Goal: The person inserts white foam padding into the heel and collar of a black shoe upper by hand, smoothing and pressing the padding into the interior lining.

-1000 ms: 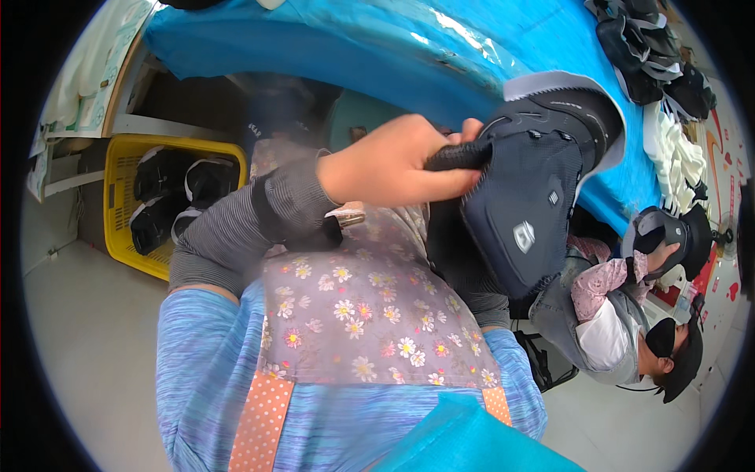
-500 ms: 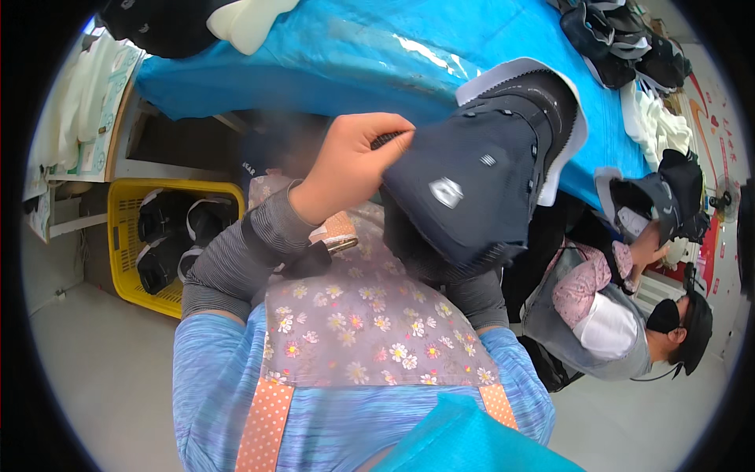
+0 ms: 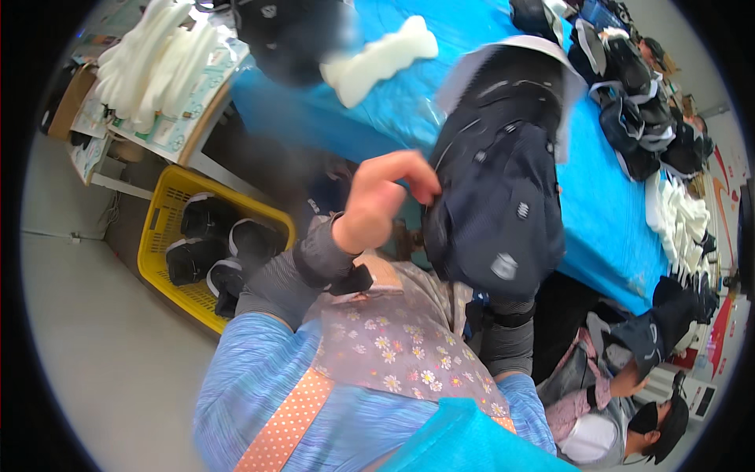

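A dark navy shoe upper with a flared white-grey edge at its far end is held up in front of me. My left hand, somewhat blurred, has thumb and bent forefinger closed at the upper's left edge. My right forearm runs up beneath the upper. It hides my right hand, so its fingers do not show. Beyond the upper is a table under a blue plastic cover. A white foot-shaped piece lies on it, beside a dark, blurred item.
On my left, a yellow basket holds several black shoes. White strips lie on a side table. Dark shoes and white pieces are heaped at far right. A masked person sits at right, holding another dark upper.
The upper has turned, its patterned end swinging toward me. My left hand has moved right and away from me, along the upper's left edge. The whole view has shifted and tilted.
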Available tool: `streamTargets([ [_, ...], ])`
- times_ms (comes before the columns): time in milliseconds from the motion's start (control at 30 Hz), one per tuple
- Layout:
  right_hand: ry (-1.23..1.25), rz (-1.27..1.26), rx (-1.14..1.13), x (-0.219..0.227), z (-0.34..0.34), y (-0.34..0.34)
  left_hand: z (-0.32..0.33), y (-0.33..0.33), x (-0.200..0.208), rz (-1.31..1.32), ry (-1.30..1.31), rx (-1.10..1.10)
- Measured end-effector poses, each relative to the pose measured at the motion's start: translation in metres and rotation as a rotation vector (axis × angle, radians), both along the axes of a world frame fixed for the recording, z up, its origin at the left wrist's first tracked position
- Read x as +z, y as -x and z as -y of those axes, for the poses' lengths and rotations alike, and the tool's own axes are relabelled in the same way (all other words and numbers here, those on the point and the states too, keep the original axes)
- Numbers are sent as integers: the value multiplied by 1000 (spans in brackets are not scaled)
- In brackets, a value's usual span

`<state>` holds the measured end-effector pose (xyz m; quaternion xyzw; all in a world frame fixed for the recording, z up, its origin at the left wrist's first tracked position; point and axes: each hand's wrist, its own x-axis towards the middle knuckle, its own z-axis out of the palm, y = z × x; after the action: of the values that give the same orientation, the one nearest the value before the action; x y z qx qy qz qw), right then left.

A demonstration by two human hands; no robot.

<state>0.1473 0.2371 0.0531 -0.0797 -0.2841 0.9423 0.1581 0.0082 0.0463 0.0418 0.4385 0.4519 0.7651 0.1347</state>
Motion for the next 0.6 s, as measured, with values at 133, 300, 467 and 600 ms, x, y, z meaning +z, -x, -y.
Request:
streamTargets([
  [133, 123, 69, 254, 35, 12, 35, -11, 21, 44, 84, -196, 631],
  [300, 75, -318, 460, 79, 18, 125, 26, 78, 95, 458, -25, 334],
  [467, -851, -547, -57, 116, 29, 214, 59, 158, 152, -673, 39, 863],
  [600, -1170, -355, -78, 121, -10, 317, 31, 229, 238, 5, -1, 483],
])
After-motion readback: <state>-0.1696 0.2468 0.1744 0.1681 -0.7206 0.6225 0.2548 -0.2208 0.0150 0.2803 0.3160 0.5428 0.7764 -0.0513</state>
